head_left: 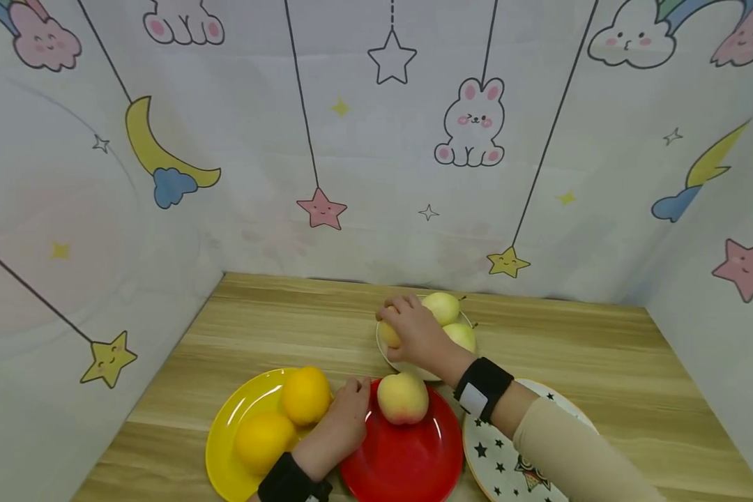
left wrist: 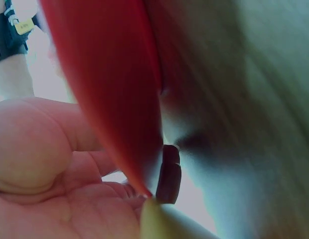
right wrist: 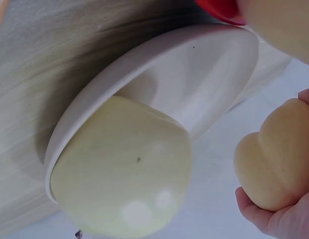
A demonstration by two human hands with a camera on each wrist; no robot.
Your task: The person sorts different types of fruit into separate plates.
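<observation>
My right hand (head_left: 419, 336) holds a peach (right wrist: 276, 157) over the left side of a white bowl (right wrist: 214, 64). Two pale yellow pears (head_left: 442, 307) lie in that bowl; one pear (right wrist: 127, 169) shows close up in the right wrist view. Nearer to me, another peach (head_left: 403, 399) sits at the far side of a red plate (head_left: 408, 464). My left hand (head_left: 346, 413) holds this plate's left rim, its fingertips partly hidden by the plate (left wrist: 109, 74) in the left wrist view.
To the left, two oranges (head_left: 265, 442) lie on a yellow plate (head_left: 222, 446), close beside my left wrist. A white plate with stars (head_left: 491, 457) stands at the right, partly under my right forearm. Printed cloth walls (head_left: 376, 153) enclose the wooden table (head_left: 288, 310).
</observation>
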